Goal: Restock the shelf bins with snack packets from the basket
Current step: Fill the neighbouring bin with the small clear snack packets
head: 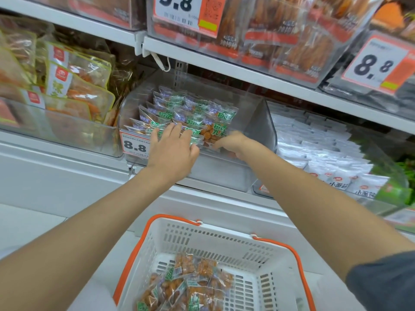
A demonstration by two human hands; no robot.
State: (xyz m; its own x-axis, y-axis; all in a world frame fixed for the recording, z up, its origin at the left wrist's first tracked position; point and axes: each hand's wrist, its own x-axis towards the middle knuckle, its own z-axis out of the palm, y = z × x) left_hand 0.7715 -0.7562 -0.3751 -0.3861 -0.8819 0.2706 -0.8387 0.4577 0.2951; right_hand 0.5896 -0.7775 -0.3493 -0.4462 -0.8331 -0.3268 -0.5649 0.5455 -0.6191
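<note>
**A:** Hands?

**B:** Left hand [173,149] is palm down with the fingers straight and slightly spread. It's lying on the front row of snack packets [190,111] in the clear bin [224,173], wrist over the bin's front lip.

**A:** Right?

**B:** Right hand [231,143] is just beside it, at the right end of the same row. Fingers are curled down, against a packet showing orange-brown pieces. The knuckles hide the fingertips, so I can't tell if it's pinching that packet or only touching it.

**A:** Bin contents?

**B:** Green-and-purple packets standing in rows across the left and middle of the bin. There's an 8.8 tag [134,145] on the front left corner, its right edge behind the left hand.

**A:** Basket?

**B:** White basket [213,241] with orange handles [292,250], low in frame under both forearms. Loose packets [186,281] of the same kind are piled on its floor, mostly on the left side.

**A:** Neighbours?

**B:** The left bin holds yellow-green pouches [74,86] and the right bin holds white sachets [314,140]. The shelf above has bins of orange-brown snacks [280,30] with a 9.8 tag [179,10] and a second 8.8 tag [375,66]. There's a dark grey sleeve [381,283] on the right arm.
</note>
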